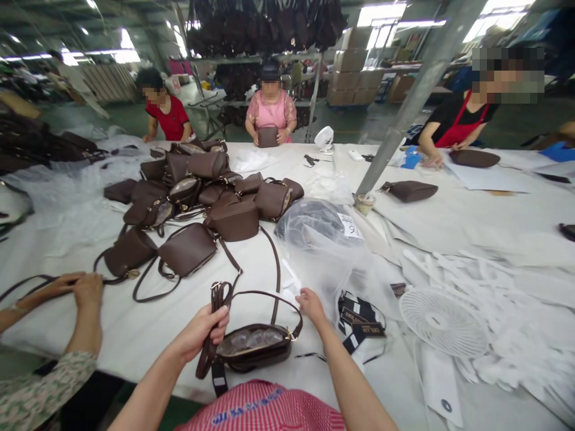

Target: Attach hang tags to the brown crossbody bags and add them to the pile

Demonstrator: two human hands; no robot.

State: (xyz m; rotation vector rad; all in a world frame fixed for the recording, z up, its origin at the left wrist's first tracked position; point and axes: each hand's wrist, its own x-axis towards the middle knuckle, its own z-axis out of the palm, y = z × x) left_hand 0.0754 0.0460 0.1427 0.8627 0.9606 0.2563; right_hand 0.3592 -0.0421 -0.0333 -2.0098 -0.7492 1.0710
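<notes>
My left hand (pixel 204 329) is closed around a folded bundle of dark brown strap (pixel 220 293). Close beside it, a brown handbag (pixel 256 346) lies on the table with its top open and clear, crumpled plastic filling inside. The bag's thin handle loops up toward my right hand (pixel 311 305). That hand's fingers are pinched together at a white strip (pixel 291 275) lying just beyond the bag. Black tags with gold lettering (pixel 363 323) rest to the right of my right forearm.
Many brown handbags (pixel 233 218) are heaped ahead. A clear plastic bag (pixel 318 233) with dark contents, a small white fan (pixel 442 320) and white strips (pixel 503 347) lie right. A metal post (pixel 404 108) rises from the table. A co-worker's hands (pixel 85 290) are at left; others work across.
</notes>
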